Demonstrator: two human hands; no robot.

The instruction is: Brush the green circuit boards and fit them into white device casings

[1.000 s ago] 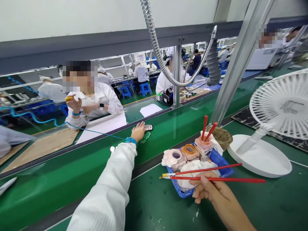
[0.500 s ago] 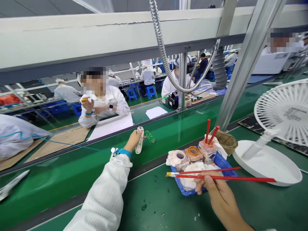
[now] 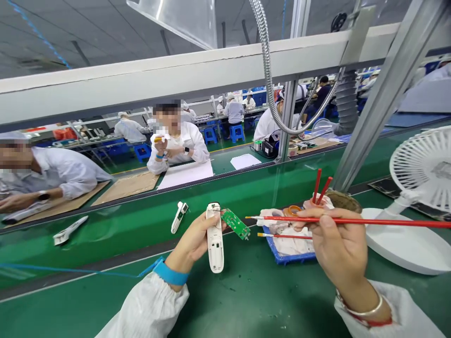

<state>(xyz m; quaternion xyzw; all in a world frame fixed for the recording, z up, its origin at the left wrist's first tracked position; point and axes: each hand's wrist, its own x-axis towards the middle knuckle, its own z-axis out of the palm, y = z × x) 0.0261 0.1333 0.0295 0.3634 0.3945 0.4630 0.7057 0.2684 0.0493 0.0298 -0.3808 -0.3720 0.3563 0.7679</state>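
The person's left hand (image 3: 192, 244) holds a white plastic casing (image 3: 214, 239) upright, with the fingers curled around its back, so they are mostly hidden. A small green circuit board (image 3: 235, 224) sits tilted just beside the upper end of the casing; it is hard to tell if it touches the hand or lies free. The right hand (image 3: 338, 249) is closed and pinches two red-handled brushes (image 3: 352, 221) between the thumb and the fingers pressed together. The shorter brush shows a metal ferrule and pale bristles pointing left. Behind them is a blue plastic tray (image 3: 287, 257) with a soft white cloth (image 3: 291, 244), but the hand and the brushes cover much of it. Two red sticks (image 3: 319, 185) rise behind the hand, and their lower ends are hidden. A smaller white plastic part (image 3: 179, 217) lies on the green conveyor belt (image 3: 134, 239) near the left hand. A blue wrist strap (image 3: 171, 273) circles the left wrist.
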